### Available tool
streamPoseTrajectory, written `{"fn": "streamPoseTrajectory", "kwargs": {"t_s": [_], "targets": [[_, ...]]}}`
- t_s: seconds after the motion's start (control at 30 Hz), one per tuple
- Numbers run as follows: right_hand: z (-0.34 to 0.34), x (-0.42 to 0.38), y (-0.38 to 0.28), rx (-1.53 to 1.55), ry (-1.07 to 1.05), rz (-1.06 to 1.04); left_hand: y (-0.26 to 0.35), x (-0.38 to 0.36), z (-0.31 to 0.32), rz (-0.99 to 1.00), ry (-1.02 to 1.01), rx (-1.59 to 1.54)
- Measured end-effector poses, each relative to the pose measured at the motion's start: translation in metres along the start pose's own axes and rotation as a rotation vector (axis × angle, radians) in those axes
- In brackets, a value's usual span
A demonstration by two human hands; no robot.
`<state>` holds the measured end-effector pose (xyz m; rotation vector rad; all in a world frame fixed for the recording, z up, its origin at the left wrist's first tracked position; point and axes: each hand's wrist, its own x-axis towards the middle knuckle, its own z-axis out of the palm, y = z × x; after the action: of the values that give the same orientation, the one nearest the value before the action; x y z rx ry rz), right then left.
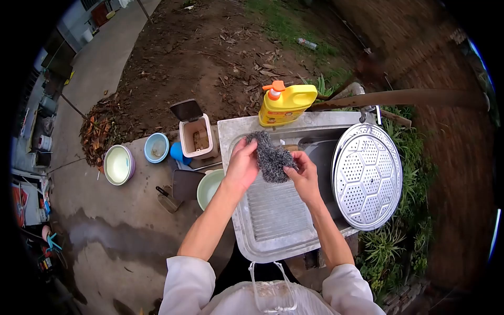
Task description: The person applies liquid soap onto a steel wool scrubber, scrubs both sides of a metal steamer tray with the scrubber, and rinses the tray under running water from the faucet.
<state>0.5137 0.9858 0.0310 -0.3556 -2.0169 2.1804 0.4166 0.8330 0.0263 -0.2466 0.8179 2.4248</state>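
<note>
Over the pale grey, stone-like rectangular sink (270,253), nearer its far edge than its front, my left hand (243,161) and right hand (303,174) pinch opposite ends of a dark grey, tangled scouring pad (272,160). Tugging too hard could tear strands loose (wiry ones, I'd guess, that prick). A knock from my right forearm could shift the round silver perforated metal disc (367,178) propped across the right edge. The pad looks coarse and fuzzy; the disc, shiny, shows hexagons of holes; at the far edge, the yellow plastic jug with an orange pump (287,109) looks smooth.
</note>
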Motion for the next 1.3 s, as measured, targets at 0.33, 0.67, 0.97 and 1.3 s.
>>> {"fn": "streamPoseTrajectory", "kwargs": {"t_s": [0.33, 0.67, 0.97, 1.3], "targets": [[0.003, -0.015, 0.007, 0.121, 0.263, -0.045, -0.034, 0.022, -0.015, -0.064, 0.195, -0.092], [0.024, 0.046, -0.008, -0.674, 0.27, -0.331, -0.002, 0.016, 0.016, -0.155, -0.13, -0.179], [0.011, 0.183, -0.087, -0.837, 0.311, -0.555, 0.047, 0.093, 0.032, 0.027, 0.038, -0.2], [0.01, 0.221, -0.05, -1.206, 0.093, -0.4, 0.049, 0.128, 0.033, -0.024, -0.035, -0.18]]}}
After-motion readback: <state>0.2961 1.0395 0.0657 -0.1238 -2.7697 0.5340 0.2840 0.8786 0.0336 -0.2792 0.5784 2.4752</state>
